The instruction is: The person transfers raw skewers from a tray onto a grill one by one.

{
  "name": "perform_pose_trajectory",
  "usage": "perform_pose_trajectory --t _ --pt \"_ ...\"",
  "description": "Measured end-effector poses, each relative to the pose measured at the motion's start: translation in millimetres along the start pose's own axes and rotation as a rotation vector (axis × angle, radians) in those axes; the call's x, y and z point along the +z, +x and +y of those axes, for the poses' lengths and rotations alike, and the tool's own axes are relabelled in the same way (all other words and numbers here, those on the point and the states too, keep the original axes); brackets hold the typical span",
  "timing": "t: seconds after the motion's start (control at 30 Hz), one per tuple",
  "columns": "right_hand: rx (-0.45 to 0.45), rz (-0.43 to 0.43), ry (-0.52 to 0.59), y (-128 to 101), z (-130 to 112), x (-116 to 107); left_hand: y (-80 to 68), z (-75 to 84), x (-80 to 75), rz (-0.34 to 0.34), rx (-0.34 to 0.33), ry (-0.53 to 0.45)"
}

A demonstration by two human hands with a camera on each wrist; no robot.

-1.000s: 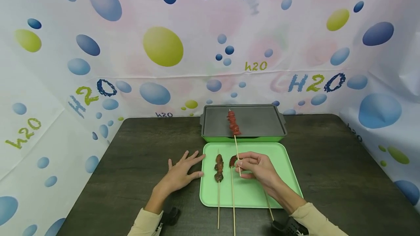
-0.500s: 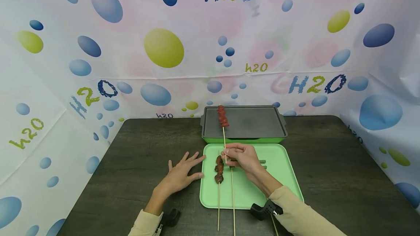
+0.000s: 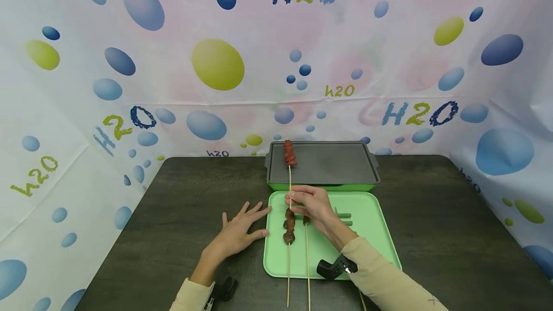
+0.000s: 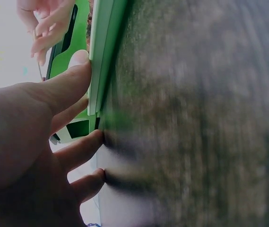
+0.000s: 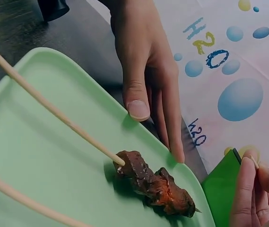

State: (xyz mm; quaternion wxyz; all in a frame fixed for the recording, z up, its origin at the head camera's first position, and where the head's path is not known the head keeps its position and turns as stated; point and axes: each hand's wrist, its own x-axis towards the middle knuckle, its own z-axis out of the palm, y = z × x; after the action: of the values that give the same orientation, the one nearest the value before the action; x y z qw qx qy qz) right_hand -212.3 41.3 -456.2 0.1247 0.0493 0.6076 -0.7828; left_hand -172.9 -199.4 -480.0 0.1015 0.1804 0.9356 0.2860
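Skewer with red meat chunks at the far end is being pinched by the right hand, fingers and thumb closed around the thin stick low down on its length. It's held roughly upright over the near edge of the grill pan, so the meat is seen against the pan's dark surface. The pan itself is set on a green base at the back of the dark table.

Just in front of that, a light green tray is placed, and two more skewers are laid on it. The left one is loaded with dark brownish meat, and its stick runs off the near edge of the tray. The other one is laid just to the right of it, partly hidden under the right hand, so not much of its top can be made out.

The left hand is kept flat on the table, fingers spread and relaxed, nothing gripped. Its fingertips are pressed against the tray's left rim, right beside the dark-meat skewer.
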Motion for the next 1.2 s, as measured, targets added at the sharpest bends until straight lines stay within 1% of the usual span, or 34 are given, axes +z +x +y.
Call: perform_pose_trajectory --t 0.37,0.77,0.87,0.97,1.07,1.2 --pt "0.028 0.003 0.030 5.0 3.5 0.7 1.2 -0.6 2.0 0.004 0.000 0.011" --pt "0.053 -0.106 0.057 5.8 3.4 -5.3 1.0 -0.8 1.9 0.010 0.014 0.009" --pt "0.047 -0.122 0.061 5.8 4.7 -6.9 0.2 0.3 1.3 0.010 0.016 0.005" --pt "0.048 -0.121 0.064 5.7 5.4 -8.2 -0.7 1.6 0.7 0.008 0.014 -0.002" --pt "0.047 -0.114 0.055 4.2 4.9 -9.5 -1.5 1.6 0.4 0.005 0.014 -0.008" --pt "0.012 -0.125 -0.003 -1.3 2.2 -14.5 -1.8 0.4 0.5 0.004 0.011 -0.010"
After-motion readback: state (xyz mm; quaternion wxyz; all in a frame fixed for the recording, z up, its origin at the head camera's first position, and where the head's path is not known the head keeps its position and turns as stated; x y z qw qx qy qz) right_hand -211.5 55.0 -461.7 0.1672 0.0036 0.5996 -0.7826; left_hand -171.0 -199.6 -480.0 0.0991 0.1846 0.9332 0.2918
